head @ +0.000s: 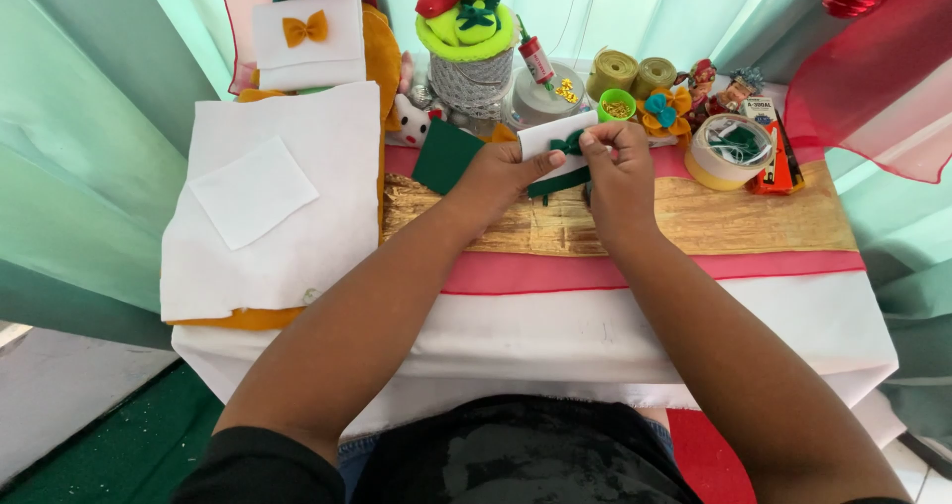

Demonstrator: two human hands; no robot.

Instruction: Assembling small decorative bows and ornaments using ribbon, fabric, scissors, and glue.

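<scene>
Above the middle of a cloth-covered counter, two bare hands meet over a golden, ribbed runner. The left hand is closed around a white felt piece and pinches it at its lower edge. The right hand is closed too, its fingertips nipping a small dark green bow that lies on the white piece. A green strip hangs just under the bow, between the two hands.

At nine o'clock from the hands lies a stack of white felt sheets with a smaller white square on top. At eleven o'clock, a white pad carries an orange bow. Just beside the left hand, at ten o'clock, lies a dark green felt square. At twelve o'clock stands a lace-wrapped jar with a lime-green topper. At two o'clock sits a roll of tape, with an orange and blue felt flower near it.
</scene>
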